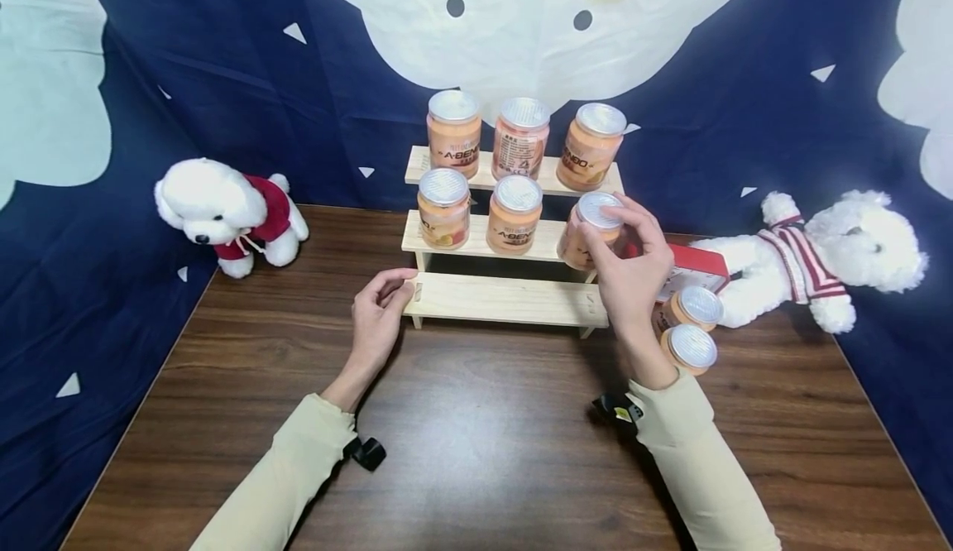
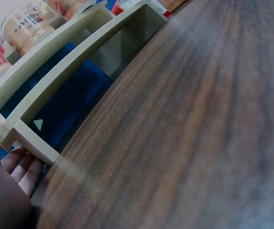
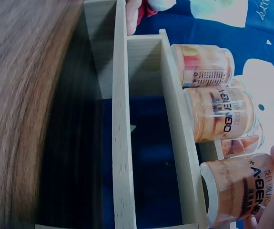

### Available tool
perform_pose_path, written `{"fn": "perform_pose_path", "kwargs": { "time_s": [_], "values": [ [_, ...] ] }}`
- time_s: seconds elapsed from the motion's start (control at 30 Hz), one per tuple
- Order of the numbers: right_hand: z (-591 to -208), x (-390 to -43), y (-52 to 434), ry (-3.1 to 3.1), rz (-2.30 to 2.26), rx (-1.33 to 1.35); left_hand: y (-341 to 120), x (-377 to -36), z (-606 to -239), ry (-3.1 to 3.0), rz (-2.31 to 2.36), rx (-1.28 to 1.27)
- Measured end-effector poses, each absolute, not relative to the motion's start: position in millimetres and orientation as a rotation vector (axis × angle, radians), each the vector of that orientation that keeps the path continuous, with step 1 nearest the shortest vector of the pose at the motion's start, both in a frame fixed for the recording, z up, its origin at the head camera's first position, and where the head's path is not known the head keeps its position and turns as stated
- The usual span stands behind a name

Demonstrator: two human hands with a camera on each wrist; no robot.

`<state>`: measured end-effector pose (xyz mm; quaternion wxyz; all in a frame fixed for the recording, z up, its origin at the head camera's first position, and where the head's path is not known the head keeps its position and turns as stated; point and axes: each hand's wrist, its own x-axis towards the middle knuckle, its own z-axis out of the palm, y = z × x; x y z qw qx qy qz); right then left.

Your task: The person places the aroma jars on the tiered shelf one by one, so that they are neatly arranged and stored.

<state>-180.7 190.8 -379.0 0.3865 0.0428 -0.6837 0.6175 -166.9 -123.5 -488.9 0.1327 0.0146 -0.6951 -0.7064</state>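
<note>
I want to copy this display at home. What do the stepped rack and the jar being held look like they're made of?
The stepped rack looks like pale unfinished wood: grain lines and matte boards show in the right wrist view. The jar gripped by the right hand seems clear glass or plastic, which I cannot tell, with orange contents, a printed label and a silvery, probably foil or metal, top.

The jar (image 1: pixel 596 232) I held was a small orange one with a silvery foil lid and dark lettering on its label. It stood at the right end of the middle step of the wooden rack (image 1: pixel 506 299), tilted a little toward me, its base at the step's edge. My right hand (image 1: pixel 629 265) gripped it, fingers curled over the lid and side. It sat in line with two matching jars (image 1: pixel 480 212) standing upright on that same step.
</note>
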Motion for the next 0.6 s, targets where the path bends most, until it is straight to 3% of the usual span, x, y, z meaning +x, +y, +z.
{"fn": "perform_pose_path", "kwargs": {
  "time_s": [0.33,0.6],
  "values": [
    [-371,-168,189,-1.866,1.445,0.173,-123,-167,-489,-2.022,-2.051,0.055],
    [-385,-178,201,-1.961,1.309,0.176,-124,-168,-489,-2.036,-2.037,0.066]
  ]
}}
